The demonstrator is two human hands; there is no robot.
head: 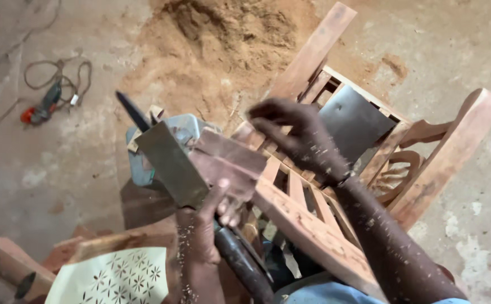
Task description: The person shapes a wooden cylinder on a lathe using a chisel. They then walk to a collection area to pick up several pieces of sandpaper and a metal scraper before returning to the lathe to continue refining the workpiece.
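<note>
At frame centre, the left hand (209,222) grips one power planer (172,157); the right hand (301,138) hovers half-curled, holding nothing, over one wooden chair frame (313,231).

Two bare hands, left hand (211,225) and right hand (299,135), with bare forearms. No gloves, no long sleeves. Little bits of sawdust and thin wood shavings stuck all over both arms, thickest along the left wrist and down the right forearm. A thin dark band (340,181) around the right wrist, like a watch strap or bracelet, too small to tell which. A bit of light blue cloth (327,294) at the bottom edge, part of a shirt or trousers. Short fingernails just visible on the left fingers.
</note>
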